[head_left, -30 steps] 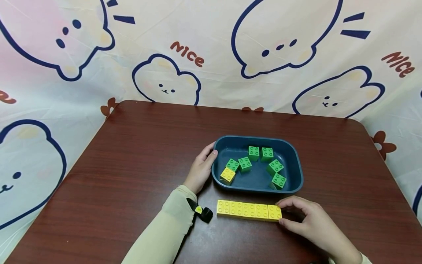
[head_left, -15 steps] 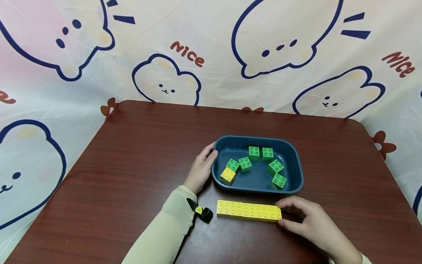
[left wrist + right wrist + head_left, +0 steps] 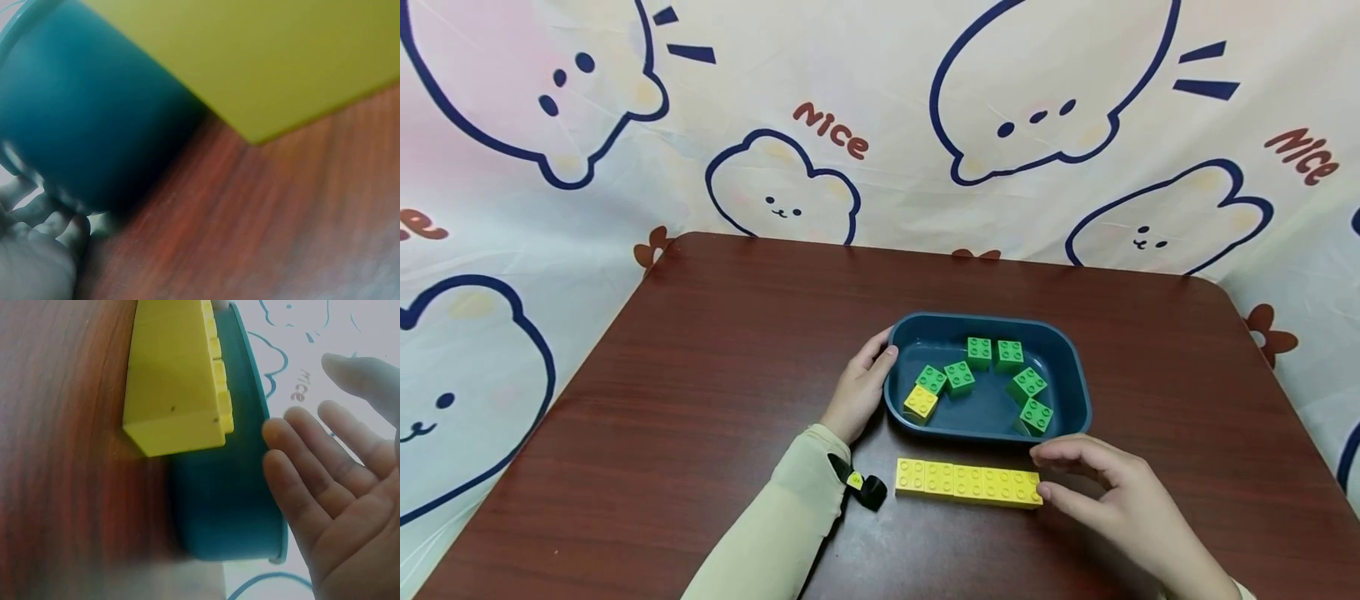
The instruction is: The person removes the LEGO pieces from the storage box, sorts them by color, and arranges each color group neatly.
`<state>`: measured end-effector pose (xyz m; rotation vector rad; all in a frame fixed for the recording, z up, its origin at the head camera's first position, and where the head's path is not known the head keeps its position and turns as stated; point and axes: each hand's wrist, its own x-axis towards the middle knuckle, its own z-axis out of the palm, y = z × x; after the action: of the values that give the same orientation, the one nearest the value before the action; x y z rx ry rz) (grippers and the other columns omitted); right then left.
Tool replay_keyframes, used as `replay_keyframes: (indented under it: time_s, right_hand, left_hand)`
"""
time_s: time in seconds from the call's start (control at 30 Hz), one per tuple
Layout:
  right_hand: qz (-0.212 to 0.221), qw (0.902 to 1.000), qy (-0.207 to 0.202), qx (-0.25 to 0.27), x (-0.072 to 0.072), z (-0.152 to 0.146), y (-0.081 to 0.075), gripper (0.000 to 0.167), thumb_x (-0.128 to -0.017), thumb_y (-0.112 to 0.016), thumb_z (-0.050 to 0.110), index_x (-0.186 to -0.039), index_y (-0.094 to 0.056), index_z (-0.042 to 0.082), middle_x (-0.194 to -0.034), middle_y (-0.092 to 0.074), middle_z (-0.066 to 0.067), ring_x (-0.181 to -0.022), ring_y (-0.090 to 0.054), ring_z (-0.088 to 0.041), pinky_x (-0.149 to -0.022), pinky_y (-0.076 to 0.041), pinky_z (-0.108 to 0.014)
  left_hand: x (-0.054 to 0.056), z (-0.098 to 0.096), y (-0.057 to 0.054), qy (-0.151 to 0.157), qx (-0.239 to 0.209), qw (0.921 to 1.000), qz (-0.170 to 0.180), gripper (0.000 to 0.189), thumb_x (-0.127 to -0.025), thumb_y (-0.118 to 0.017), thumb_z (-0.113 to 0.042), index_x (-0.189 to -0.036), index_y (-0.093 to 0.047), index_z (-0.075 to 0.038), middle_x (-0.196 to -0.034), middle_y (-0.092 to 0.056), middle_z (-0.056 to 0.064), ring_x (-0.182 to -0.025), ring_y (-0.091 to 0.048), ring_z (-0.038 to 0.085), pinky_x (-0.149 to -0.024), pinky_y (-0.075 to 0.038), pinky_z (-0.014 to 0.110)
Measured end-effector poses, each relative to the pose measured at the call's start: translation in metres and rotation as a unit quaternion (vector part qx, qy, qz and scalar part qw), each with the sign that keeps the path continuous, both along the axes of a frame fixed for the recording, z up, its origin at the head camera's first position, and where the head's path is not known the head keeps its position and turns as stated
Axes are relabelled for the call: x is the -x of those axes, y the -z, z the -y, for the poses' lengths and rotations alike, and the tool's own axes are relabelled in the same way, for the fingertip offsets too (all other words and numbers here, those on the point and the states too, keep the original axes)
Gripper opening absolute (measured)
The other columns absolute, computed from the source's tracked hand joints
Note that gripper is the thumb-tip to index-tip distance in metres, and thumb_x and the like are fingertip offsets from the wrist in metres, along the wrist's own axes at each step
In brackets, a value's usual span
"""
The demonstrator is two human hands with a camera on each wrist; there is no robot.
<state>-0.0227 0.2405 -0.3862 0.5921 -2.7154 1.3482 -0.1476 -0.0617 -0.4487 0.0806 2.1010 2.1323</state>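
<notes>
A dark blue tray (image 3: 990,434) holds several green toy bricks (image 3: 958,377) and one yellow toy brick (image 3: 921,402). At its left side, my left hand (image 3: 856,392) grips the tray's edge, with the thumb near the rim. In front of the tray lies a straight row of yellow toy bricks (image 3: 967,483), joined end to end. My right hand (image 3: 1116,492) is just off the row's right end, thumb and fingers spread apart. In the right wrist view, a gap shows between those fingers (image 3: 294,487) and the yellow row (image 3: 175,375).
The brown wooden table (image 3: 760,333) runs back to a printed cloth (image 3: 895,100) that hangs behind and beside it. A black wrist camera (image 3: 871,492) on the left sleeve sits close to the row's left end.
My right hand has let go of the yellow row's right end, its fingers spreading and shifting slightly right. The left hand stays at the tray. The head view has tilted a little.
</notes>
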Motion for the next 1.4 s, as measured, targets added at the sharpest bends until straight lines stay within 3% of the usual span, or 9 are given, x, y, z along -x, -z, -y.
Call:
replay_keyframes:
  time_s: [0.37, 0.63, 0.9, 1.17, 1.4]
  right_hand:
    - [-0.049, 0.998, -0.016, -0.038, 0.019, 0.033, -0.014, 0.033, -0.083, -0.084, 0.012, -0.11, -0.072, 0.026, -0.105, -0.069, 0.014, -0.093, -0.065, -0.007, -0.079, -0.054, -0.018]
    - [0.031, 0.9966, 0.011, -0.076, 0.031, 0.06, -0.019, 0.027, -0.087, -0.082, 0.021, -0.112, -0.073, 0.022, -0.11, -0.07, 0.011, -0.101, -0.066, -0.011, -0.084, -0.058, -0.041]
    - [0.071, 0.9943, 0.021, -0.077, 0.039, 0.082, -0.017, 0.025, -0.088, -0.081, 0.025, -0.111, -0.075, 0.016, -0.109, -0.072, 0.004, -0.1, -0.067, -0.012, -0.087, -0.057, -0.04]
    - [0.078, 0.9925, 0.028, -0.09, 0.046, 0.098, -0.015, 0.021, -0.09, -0.078, 0.025, -0.108, -0.076, 0.017, -0.106, -0.071, 0.009, -0.097, -0.067, -0.011, -0.086, -0.057, -0.04]
    - [0.115, 0.9874, 0.03, -0.105, 0.055, 0.107, -0.013, 0.017, -0.093, -0.075, 0.024, -0.109, -0.076, 0.02, -0.105, -0.071, 0.008, -0.094, -0.065, -0.007, -0.086, -0.057, -0.039]
  left_hand:
    - [-0.001, 0.003, 0.003, -0.002, -0.003, 1.0, 0.003, 0.043, -0.108, -0.047, -0.034, -0.15, -0.048, -0.025, -0.152, -0.046, -0.005, -0.142, -0.038, 0.015, -0.116, -0.033, 0.043]
    - [0.0, 0.003, 0.002, -0.004, -0.001, 1.0, -0.001, 0.043, -0.108, -0.048, -0.034, -0.15, -0.048, -0.025, -0.152, -0.046, -0.005, -0.142, -0.038, 0.015, -0.117, -0.032, 0.043]
    - [-0.001, 0.001, 0.0, 0.0, -0.008, 0.9999, -0.01, 0.043, -0.108, -0.048, -0.033, -0.15, -0.048, -0.023, -0.152, -0.046, -0.003, -0.143, -0.038, 0.016, -0.117, -0.032, 0.044]
    - [0.0, 0.001, 0.0, 0.002, -0.018, 0.9998, -0.013, 0.043, -0.108, -0.048, -0.033, -0.149, -0.049, -0.022, -0.152, -0.047, -0.001, -0.142, -0.039, 0.017, -0.117, -0.032, 0.045]
    - [0.0, 0.0, 0.001, -0.001, -0.018, 0.9998, -0.01, 0.042, -0.108, -0.048, -0.032, -0.149, -0.05, -0.022, -0.151, -0.048, -0.002, -0.142, -0.039, 0.017, -0.117, -0.031, 0.045]
